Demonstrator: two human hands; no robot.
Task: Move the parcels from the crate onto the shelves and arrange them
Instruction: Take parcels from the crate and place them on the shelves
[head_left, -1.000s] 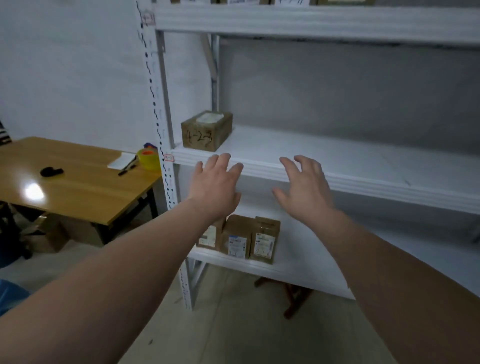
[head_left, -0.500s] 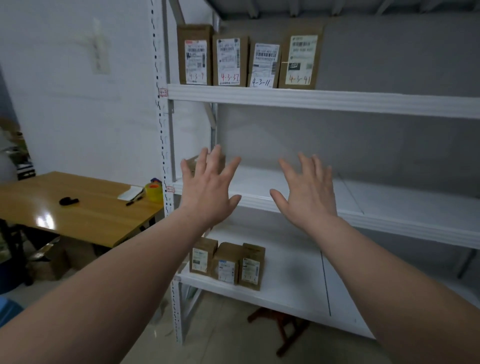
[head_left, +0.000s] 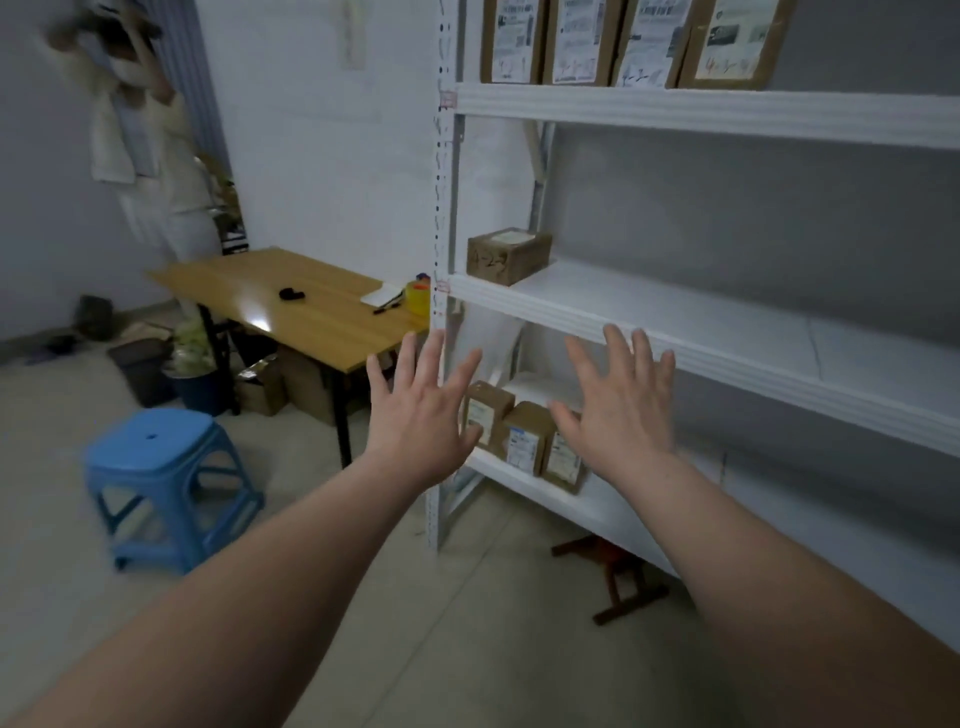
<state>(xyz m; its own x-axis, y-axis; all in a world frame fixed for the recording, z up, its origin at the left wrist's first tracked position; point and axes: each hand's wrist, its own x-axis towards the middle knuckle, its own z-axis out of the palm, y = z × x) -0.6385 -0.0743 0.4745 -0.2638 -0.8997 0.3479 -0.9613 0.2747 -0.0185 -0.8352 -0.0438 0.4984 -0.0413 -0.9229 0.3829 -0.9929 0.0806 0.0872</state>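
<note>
Both arms are stretched forward in front of the white rack (head_left: 440, 208). My left hand (head_left: 421, 421) is released, fingers spread and straight, palm facing away, holding nothing. My right hand (head_left: 618, 415) is the same: fingers splayed, nothing in it. Both hang in the air and I can't tell whether either touches the rack. The left hand sits over the rack's front left post, and the right hand's fingertips reach up to the front edge of the middle shelf (head_left: 675, 322).

Parcels:
- A row of four parcels (head_left: 571, 41) stands upright on the top shelf (head_left: 701, 111), side by side at the left end. They have white labels facing out, cut off by the frame top.
- A single brown parcel (head_left: 508, 255) lies flat at the far left of the middle shelf, with handwriting on its front too blurred to read.
- Three small parcels (head_left: 524, 436) stand close together at the left end of the bottom shelf (head_left: 597, 506). The rightmost is partly hidden behind my right hand.

A wooden desk (head_left: 311, 322) stands left of the rack. It carries a small black object (head_left: 292, 294), a white notepad (head_left: 382, 297) with a pen (head_left: 387, 307) just beside it, and a yellow container (head_left: 417, 299) at the edge near the rack. Cardboard boxes (head_left: 291, 384) sit under the desk. A blue plastic stool (head_left: 156, 467) stands on the floor at left. A blurred person (head_left: 150, 130) stands in the back left corner.
</note>
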